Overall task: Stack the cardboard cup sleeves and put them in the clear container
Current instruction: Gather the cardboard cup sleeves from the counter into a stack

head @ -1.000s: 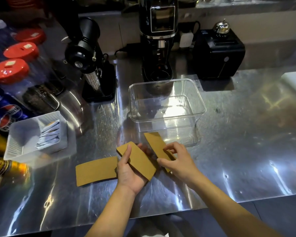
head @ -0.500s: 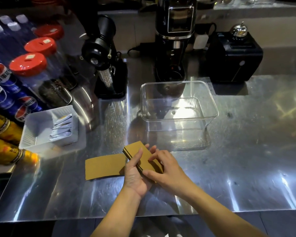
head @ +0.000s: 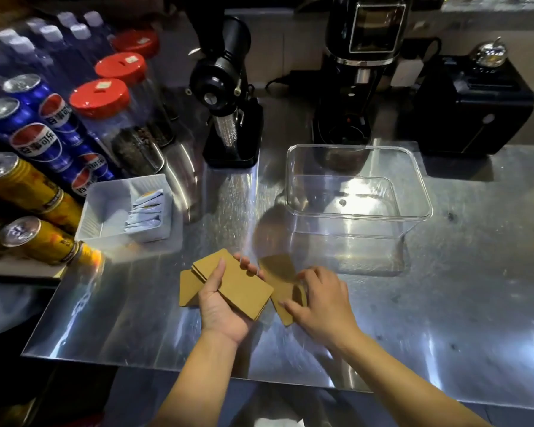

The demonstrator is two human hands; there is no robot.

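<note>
My left hand (head: 221, 306) holds a small stack of brown cardboard cup sleeves (head: 241, 286) just above the steel counter, thumb on top. Another flat sleeve (head: 187, 288) lies on the counter under and left of that hand. My right hand (head: 319, 298) rests with spread fingers on a further sleeve (head: 278, 278) lying flat to the right; whether it grips that sleeve is unclear. The clear container (head: 356, 204) stands empty just beyond my hands, slightly to the right.
A white tray (head: 105, 208) with sachets sits at the left. Soda cans (head: 37, 143) and red-lidded jars (head: 105, 103) line the left edge. Two black grinders (head: 228, 97) and a black box (head: 472, 106) stand at the back. The counter's front edge is close.
My left hand has lifted the stacked sleeves off the counter. My right hand has moved right onto another sleeve. The camera has shifted closer and to the left.
</note>
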